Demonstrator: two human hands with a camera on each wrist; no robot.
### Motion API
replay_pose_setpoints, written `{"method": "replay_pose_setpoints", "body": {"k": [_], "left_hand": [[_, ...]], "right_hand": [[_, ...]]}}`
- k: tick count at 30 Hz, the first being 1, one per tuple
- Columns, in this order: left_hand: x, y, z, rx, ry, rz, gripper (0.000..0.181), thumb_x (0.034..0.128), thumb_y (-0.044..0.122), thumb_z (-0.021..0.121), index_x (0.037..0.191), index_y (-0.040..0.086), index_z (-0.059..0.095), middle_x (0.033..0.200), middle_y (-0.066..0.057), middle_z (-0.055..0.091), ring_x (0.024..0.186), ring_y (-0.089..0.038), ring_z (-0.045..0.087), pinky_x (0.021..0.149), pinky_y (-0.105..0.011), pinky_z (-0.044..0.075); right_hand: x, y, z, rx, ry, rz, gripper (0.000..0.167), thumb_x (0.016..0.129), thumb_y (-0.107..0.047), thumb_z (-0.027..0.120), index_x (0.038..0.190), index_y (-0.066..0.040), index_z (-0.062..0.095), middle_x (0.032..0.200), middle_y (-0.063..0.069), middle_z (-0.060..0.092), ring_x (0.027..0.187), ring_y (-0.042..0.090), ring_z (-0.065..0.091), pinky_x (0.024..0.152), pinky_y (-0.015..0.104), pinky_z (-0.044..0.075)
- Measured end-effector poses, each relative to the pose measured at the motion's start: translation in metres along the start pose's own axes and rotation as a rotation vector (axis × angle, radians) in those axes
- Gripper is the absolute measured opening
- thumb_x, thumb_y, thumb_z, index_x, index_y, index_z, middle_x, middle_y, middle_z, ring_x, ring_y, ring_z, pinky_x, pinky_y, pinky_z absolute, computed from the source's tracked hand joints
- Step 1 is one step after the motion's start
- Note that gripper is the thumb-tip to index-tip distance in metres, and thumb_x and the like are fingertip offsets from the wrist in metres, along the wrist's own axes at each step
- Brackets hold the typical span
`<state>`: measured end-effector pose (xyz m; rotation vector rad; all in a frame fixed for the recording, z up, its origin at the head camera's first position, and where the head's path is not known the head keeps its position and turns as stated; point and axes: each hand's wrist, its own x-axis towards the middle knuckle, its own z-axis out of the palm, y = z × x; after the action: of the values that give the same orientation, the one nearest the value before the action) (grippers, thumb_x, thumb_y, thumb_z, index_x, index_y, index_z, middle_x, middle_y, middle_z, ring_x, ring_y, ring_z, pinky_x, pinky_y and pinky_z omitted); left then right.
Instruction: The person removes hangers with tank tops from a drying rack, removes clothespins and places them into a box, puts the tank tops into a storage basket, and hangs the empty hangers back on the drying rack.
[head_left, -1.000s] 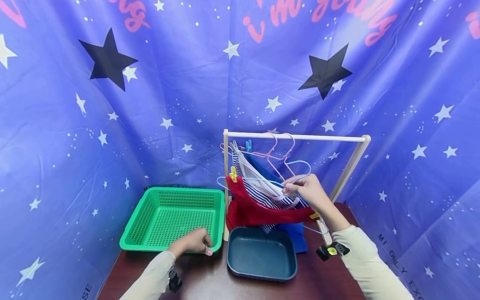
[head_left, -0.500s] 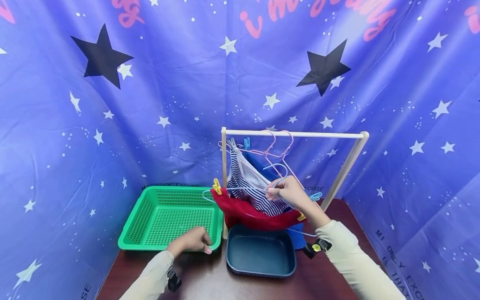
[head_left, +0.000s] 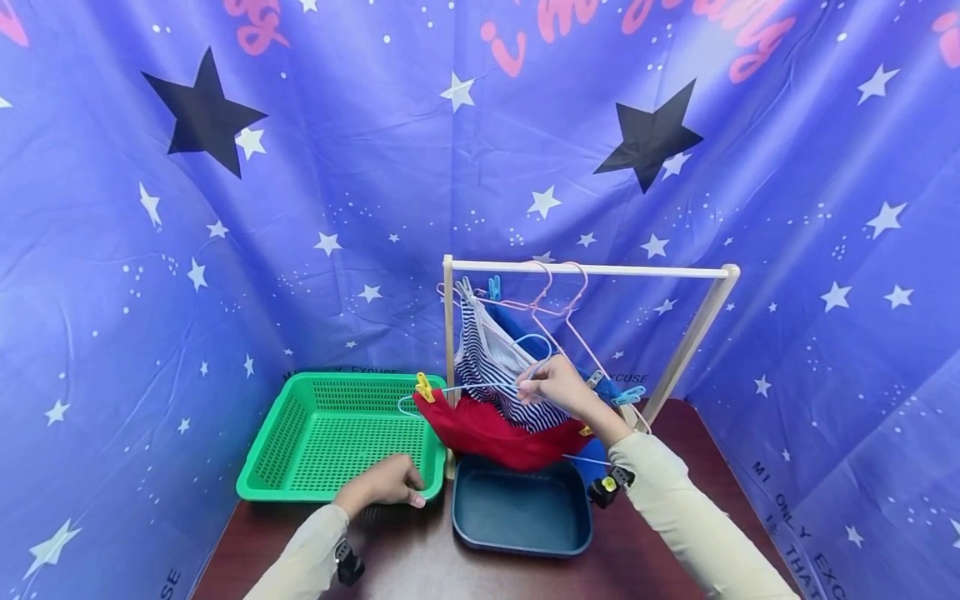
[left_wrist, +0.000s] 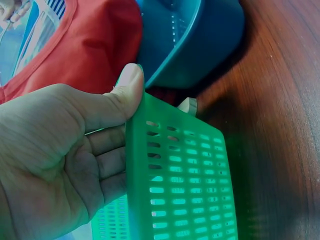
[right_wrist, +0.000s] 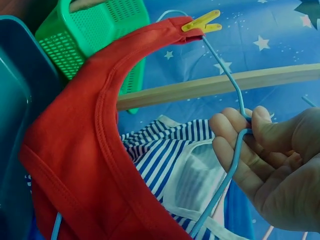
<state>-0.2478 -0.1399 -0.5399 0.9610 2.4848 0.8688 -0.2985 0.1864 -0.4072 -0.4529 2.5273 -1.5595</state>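
The head view is bright, with pale glare on the backdrop [head_left: 480, 200] at upper right and soft sheen on the surface [head_left: 420, 567] at bottom centre. Both wrist views are dimmer, tinted blue-green; in the left, shadow darkens the surface beside the basket [left_wrist: 182, 170].

The thin, bent, light-blue hanger [right_wrist: 217, 197] between the right hand's [right_wrist: 275, 185] fingers looked smooth, like plastic. Near those fingers, the big red cloth garment [right_wrist: 75, 140] was matt, with sewn seams. Past the fingertips, the small yellow plastic clip [right_wrist: 202, 22] was smooth, and the long, pale wooden post [right_wrist: 200, 87] looked plain and dull. Under the left hand's [left_wrist: 55, 155] thumb, the green plastic basket [left_wrist: 135, 165] was smooth and full of holes. Past that thumb, the dark-blue, round-cornered plastic tub [left_wrist: 215, 45] was smooth too. Below those fingers, the red-brown, wood-looking table [head_left: 405, 558] was shiny and streaky.
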Motion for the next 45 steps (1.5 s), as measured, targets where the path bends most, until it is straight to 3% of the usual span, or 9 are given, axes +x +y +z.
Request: {"method": "replay_pose_setpoints", "body": {"k": [5,9,13,17,22,29,32,39,45], "left_hand": [[0.001,0.002,0.004,0.03,0.013,-0.013,0.044,0.0851,0.015,0.08,0.06,0.019,0.045,0.058,0.016,0.025,0.057,0.0,0.02,0.054,-0.019,0.019],[0.0,0.004,0.005,0.042,0.023,-0.046,0.033,0.0857,0.016,0.08,0.062,0.018,0.057,0.058,0.017,0.035,0.057,-0.001,0.025,0.054,-0.019,0.025],[-0.001,0.005,0.005,0.059,0.035,-0.078,0.01,0.0861,0.018,0.081,0.082,0.01,0.079,0.071,0.012,0.066,0.064,-0.001,0.047,0.061,-0.021,0.044],[0.0,0.007,0.003,0.08,0.112,-0.046,0.026,0.0852,0.023,0.083,0.101,0.003,0.08,0.096,-0.007,0.079,0.089,-0.02,0.073,0.078,-0.033,0.06],[0.003,0.02,-0.01,0.065,0.35,0.024,0.025,0.0876,0.029,0.081,0.101,0.008,0.079,0.095,-0.003,0.079,0.089,-0.018,0.074,0.078,-0.031,0.06],[0.006,0.043,-0.042,0.014,0.884,0.074,0.012,0.0818,0.022,0.086,0.087,0.017,0.077,0.081,0.007,0.071,0.072,-0.005,0.063,0.066,-0.025,0.057],[0.006,0.046,-0.056,-0.059,0.978,0.05,0.021,0.084,0.019,0.085,0.1,0.011,0.075,0.093,-0.002,0.07,0.082,-0.016,0.066,0.073,-0.034,0.059],[0.008,0.036,-0.077,-0.341,0.779,-0.04,0.044,0.0937,0.022,0.075,0.135,0.009,0.065,0.131,-0.016,0.068,0.119,-0.032,0.066,0.1,-0.051,0.054],[0.012,0.025,-0.081,-0.548,0.587,-0.065,0.05,0.0988,0.021,0.069,0.142,0.0,0.056,0.14,-0.023,0.061,0.128,-0.036,0.061,0.103,-0.038,0.054]], "right_hand": [[0.002,0.002,0.0,-0.029,-0.011,-0.006,0.015,0.095,0.003,0.065,0.093,0.015,0.074,0.096,0.027,0.075,0.073,0.023,0.075,0.072,0.036,0.064],[0.001,0.001,0.0,-0.033,-0.017,0.002,0.015,0.096,0.002,0.065,0.094,0.015,0.074,0.092,0.025,0.076,0.074,0.024,0.076,0.073,0.039,0.064],[0.002,-0.001,0.0,-0.046,-0.017,0.007,0.015,0.096,0.002,0.065,0.093,0.014,0.074,0.093,0.025,0.076,0.072,0.022,0.076,0.074,0.04,0.064],[0.003,-0.001,-0.001,-0.066,-0.02,-0.003,0.017,0.097,0.002,0.064,0.093,0.014,0.075,0.096,0.027,0.075,0.073,0.023,0.076,0.073,0.039,0.064],[0.004,0.001,-0.003,-0.06,-0.031,-0.016,0.017,0.097,0.002,0.063,0.096,0.016,0.073,0.094,0.03,0.074,0.076,0.03,0.076,0.074,0.043,0.064],[0.004,0.001,-0.004,-0.055,-0.06,-0.015,0.017,0.097,0.001,0.063,0.096,0.015,0.073,0.091,0.026,0.075,0.075,0.026,0.075,0.078,0.049,0.062],[0.003,0.001,-0.004,-0.056,-0.066,-0.021,0.018,0.098,0.001,0.063,0.097,0.015,0.073,0.09,0.026,0.075,0.075,0.024,0.075,0.078,0.049,0.063],[0.003,-0.002,-0.002,-0.066,-0.069,-0.015,0.02,0.098,-0.002,0.063,0.098,0.015,0.073,0.092,0.023,0.076,0.075,0.023,0.075,0.081,0.052,0.061],[0.004,-0.001,-0.002,-0.08,-0.081,-0.026,0.022,0.099,-0.002,0.062,0.101,0.017,0.072,0.093,0.024,0.076,0.078,0.03,0.076,0.077,0.046,0.063]]}}
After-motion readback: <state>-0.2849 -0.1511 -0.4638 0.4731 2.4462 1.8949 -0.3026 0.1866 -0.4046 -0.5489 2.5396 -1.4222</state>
